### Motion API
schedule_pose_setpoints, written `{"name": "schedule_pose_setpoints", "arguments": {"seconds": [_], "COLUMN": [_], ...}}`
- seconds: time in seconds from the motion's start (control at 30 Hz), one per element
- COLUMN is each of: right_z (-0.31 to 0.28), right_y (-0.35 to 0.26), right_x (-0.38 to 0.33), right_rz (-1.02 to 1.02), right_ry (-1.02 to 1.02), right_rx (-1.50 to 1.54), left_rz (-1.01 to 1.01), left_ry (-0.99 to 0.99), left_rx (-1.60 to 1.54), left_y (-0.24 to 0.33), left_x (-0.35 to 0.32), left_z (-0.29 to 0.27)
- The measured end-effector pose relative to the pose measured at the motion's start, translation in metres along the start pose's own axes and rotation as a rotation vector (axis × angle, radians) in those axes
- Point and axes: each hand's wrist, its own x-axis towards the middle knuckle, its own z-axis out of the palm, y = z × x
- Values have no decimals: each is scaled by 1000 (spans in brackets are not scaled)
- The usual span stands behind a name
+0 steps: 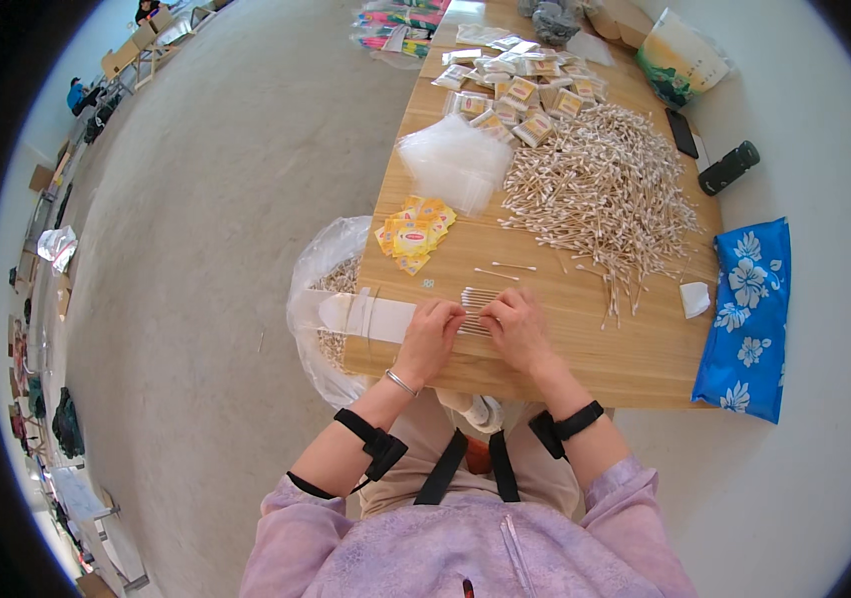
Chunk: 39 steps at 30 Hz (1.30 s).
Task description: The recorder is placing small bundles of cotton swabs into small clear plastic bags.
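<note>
On the left, a clear plastic bag [321,289] hangs off the wooden table [645,349], and a white strip [365,315] lies on the near edge. The left hand [432,334] and the right hand [515,324] sit side by side, fingers curled down on a small row of cotton swabs [477,299] between them. Farther right lie a big pile of swabs [600,184] and a blue flowered cloth [749,319].

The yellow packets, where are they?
In the head view, the yellow packets lie on the table, left of the cotton swab pile.
</note>
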Motion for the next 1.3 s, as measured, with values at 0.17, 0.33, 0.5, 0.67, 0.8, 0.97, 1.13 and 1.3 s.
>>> {"name": "schedule_pose_setpoints", "arguments": {"seconds": [0.17, 0.33, 0.5, 0.67, 0.8, 0.97, 1.13, 1.3], "right_z": [-7, -11, -11, -15, -16, -26, -21, -4], "right_y": [-5, -11, -18, -11, -8, -16, -14, 0], "right_x": [-15, -22, -24, -24, -25, -22, -28, -33], "right_rz": [75, 204, 463, 447, 433, 502, 474, -8], "right_ry": [-51, -171, -142, -201, -237, -364, -460, 30], "right_rx": [230, 541, 1030, 991, 1029, 1021, 1058, 35], "left_rz": [-223, -388, -447, -473, -439, -430, -528, -450], "left_ry": [-20, -106, -72, -69, -81, -99, -194, 20], "left_rx": [-317, -698, -807, -869, -879, -890, -876, -488], "left_y": [15, 15, 16, 21, 24, 24, 11, 6], "left_x": [-8, -16, -13, -11, -11, -11, -18, -13], "left_z": [-2, -6, -3, -4, -3, -5, -8, -8]}}
